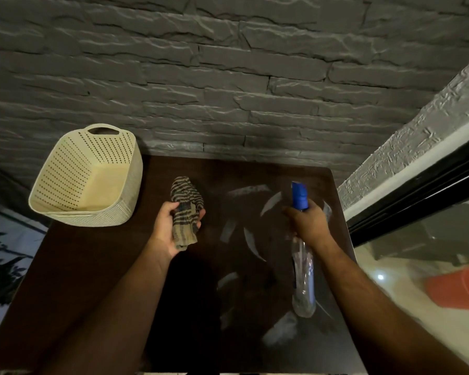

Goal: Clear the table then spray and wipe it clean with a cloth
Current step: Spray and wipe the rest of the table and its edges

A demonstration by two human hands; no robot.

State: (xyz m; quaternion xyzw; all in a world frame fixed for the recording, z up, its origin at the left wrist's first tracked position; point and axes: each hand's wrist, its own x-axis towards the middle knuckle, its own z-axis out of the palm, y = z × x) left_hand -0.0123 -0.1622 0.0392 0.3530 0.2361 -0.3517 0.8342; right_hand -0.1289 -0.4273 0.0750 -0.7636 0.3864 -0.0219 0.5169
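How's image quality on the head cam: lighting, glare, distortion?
Head view: dim; dark table shows pale reflected streaks between the hands; wide-angle bends the brick wall; basket, cloth and spray bottle stay readable; bright floor at right is blurred.

Striped cloth (186,212) bunched, clear blue-topped spray bottle (303,266) upright – perhaps, dark table (92,266)

Basket (87,177) on table (73,266) far-left corner; cloth (186,212) centre; spray bottle (303,266) right.
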